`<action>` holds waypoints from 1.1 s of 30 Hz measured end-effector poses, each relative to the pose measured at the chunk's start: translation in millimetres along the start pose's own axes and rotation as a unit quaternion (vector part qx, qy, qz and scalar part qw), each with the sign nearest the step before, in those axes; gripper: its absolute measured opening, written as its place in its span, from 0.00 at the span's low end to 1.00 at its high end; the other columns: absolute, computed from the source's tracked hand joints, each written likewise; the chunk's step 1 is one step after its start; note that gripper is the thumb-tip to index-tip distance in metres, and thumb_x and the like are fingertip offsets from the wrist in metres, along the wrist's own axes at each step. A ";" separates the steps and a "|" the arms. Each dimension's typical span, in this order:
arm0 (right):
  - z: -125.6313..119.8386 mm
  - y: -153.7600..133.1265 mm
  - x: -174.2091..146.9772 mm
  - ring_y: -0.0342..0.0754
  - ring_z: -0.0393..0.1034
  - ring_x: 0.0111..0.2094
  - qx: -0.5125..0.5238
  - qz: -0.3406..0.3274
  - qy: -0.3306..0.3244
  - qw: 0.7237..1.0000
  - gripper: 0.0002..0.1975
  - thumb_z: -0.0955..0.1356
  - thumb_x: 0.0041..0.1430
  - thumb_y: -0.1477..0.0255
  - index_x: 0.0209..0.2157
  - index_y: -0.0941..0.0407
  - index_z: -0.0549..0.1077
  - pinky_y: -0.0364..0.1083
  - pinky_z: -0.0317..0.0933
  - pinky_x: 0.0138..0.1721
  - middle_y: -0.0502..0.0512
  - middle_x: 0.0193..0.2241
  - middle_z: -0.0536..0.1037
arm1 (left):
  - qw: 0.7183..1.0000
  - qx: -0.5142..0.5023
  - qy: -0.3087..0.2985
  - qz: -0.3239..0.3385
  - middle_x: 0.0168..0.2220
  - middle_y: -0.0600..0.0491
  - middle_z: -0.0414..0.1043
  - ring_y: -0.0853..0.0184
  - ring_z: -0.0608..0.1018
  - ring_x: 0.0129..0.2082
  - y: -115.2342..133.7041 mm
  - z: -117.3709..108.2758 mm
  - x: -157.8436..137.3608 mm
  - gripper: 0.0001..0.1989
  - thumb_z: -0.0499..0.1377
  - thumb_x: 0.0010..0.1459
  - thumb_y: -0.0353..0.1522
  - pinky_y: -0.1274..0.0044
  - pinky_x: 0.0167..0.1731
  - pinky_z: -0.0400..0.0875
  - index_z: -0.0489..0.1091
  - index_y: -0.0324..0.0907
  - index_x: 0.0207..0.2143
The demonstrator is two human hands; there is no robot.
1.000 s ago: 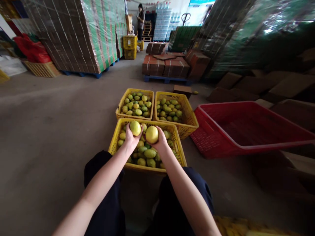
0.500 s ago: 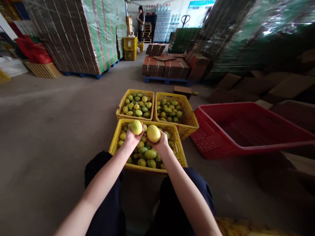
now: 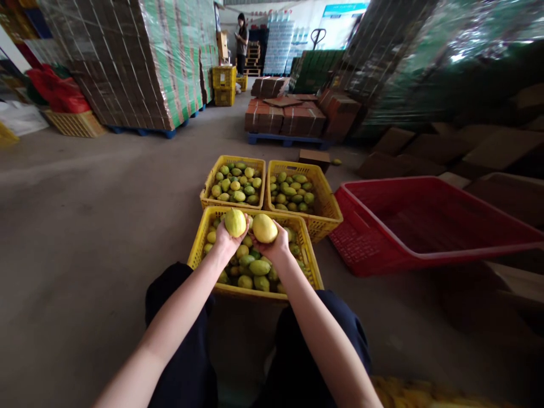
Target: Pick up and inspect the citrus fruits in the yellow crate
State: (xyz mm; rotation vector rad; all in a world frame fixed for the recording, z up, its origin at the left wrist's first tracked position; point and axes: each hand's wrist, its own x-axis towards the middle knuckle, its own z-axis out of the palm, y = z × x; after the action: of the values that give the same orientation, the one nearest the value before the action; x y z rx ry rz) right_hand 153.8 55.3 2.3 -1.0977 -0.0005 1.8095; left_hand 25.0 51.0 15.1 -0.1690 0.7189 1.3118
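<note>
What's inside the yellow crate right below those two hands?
The near crate holds green and yellow fruits. The left hand, holding one yellow fruit, and right hand, holding another, cover some of them. Anything deeper, including the crate's floor, is hidden.

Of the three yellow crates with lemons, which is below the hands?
The front crate, nearest the knees: left hand and right hand each hold a lemon over it. The back left crate and back right crate stand beyond.
</note>
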 end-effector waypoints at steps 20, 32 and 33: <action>-5.8 -6.6 4.1 0.45 0.66 0.17 0.090 -0.081 -0.088 0.989 0.20 0.58 0.65 0.55 0.33 0.54 0.70 0.41 0.62 0.16 0.52 0.19 0.75 | 0.995 0.055 0.043 -0.076 0.27 0.47 0.75 0.66 0.78 0.22 -3.4 2.4 -5.6 0.18 0.48 0.69 0.32 0.82 0.16 0.73 0.71 0.32 0.53; -3.1 -9.2 -3.3 0.48 0.74 0.23 0.039 -0.077 -0.049 0.995 0.10 0.66 0.62 0.64 0.34 0.55 0.74 0.45 0.72 0.24 0.53 0.22 0.78 | 0.994 0.066 -0.056 -0.064 0.25 0.47 0.76 0.74 0.68 0.14 4.4 -0.6 -10.9 0.23 0.50 0.68 0.42 0.86 0.10 0.63 0.75 0.34 0.48; -3.4 -8.9 -1.8 0.49 0.75 0.23 0.033 -0.068 -0.045 0.996 0.10 0.65 0.62 0.65 0.34 0.56 0.74 0.46 0.72 0.24 0.53 0.21 0.78 | 0.994 0.065 -0.059 -0.060 0.25 0.47 0.76 0.75 0.68 0.13 4.2 -1.0 -10.7 0.23 0.50 0.68 0.41 0.87 0.10 0.62 0.75 0.34 0.49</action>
State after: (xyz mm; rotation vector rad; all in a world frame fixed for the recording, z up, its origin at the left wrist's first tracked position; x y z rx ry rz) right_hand 162.7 57.1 5.5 -0.9464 -0.0660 1.7234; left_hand 19.9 42.9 21.6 -0.0291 0.6798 1.1470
